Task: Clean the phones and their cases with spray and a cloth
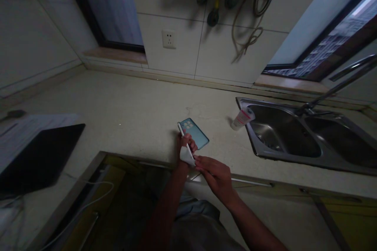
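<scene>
A teal phone case (194,133) with a camera bump lies flat on the pale stone countertop (132,102). My left hand (185,145) stands just in front of it, partly covering its near corner. That hand grips a slim white flat object (182,132), seen edge-on, whose exact kind I cannot tell. A piece of white tissue (187,156) hangs folded around its lower part. My right hand (216,176) comes in from the right, its fingertips pressed on the tissue.
A steel double sink (282,161) with a tall faucet (335,86) is set in the counter at right, and a white-and-red tube (243,118) stands on its left rim. A dark laptop (38,157) and papers (29,133) lie at left. Hoses (247,11) hang on the tiled wall.
</scene>
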The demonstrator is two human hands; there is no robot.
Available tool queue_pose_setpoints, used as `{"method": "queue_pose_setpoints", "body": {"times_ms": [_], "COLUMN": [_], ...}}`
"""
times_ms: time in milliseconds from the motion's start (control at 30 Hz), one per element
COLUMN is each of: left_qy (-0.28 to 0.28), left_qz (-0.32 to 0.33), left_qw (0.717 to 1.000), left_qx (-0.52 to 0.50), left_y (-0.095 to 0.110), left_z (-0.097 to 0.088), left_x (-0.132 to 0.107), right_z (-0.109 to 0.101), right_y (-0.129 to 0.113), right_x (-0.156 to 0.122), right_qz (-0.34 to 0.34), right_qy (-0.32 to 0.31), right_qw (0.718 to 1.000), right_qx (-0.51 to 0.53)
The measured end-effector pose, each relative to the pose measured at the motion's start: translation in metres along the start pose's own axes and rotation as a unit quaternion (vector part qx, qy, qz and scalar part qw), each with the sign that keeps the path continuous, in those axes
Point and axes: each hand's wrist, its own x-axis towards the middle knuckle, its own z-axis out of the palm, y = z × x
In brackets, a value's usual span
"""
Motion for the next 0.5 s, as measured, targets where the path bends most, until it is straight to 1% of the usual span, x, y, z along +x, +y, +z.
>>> {"method": "queue_pose_setpoints", "body": {"times_ms": [67, 133, 233, 300, 367, 433, 500], "left_qy": [-0.038, -0.069, -0.087, -0.088, -0.076, -0.058, -0.051], "left_qz": [-0.036, -0.073, -0.121, -0.151, -0.155, -0.140, -0.133], "left_qw": [0.998, 0.993, 0.986, 0.982, 0.983, 0.987, 0.989], "left_qx": [-0.034, -0.059, -0.074, -0.071, -0.058, -0.050, -0.050], "left_y": [0.008, 0.013, 0.015, 0.013, 0.011, 0.009, 0.008], "left_z": [0.002, 0.003, 0.002, 0.002, 0.002, 0.001, -0.001], "left_x": [-0.005, -0.010, -0.017, -0.019, -0.021, -0.022, -0.022], "right_z": [-0.003, -0.008, -0.014, -0.016, -0.015, -0.010, -0.005], "right_y": [0.005, 0.014, 0.032, 0.042, 0.047, 0.049, 0.049], "right_x": [0.006, 0.012, 0.025, 0.034, 0.044, 0.053, 0.060], "right_qz": [0.030, 0.077, 0.149, 0.159, 0.133, 0.077, 0.019], "right_qy": [-0.012, -0.007, 0.042, 0.075, 0.073, 0.043, 0.025], "right_qw": [0.999, 0.997, 0.987, 0.983, 0.985, 0.991, 0.988], "right_qx": [0.013, 0.003, -0.034, -0.060, -0.079, -0.104, -0.150]}}
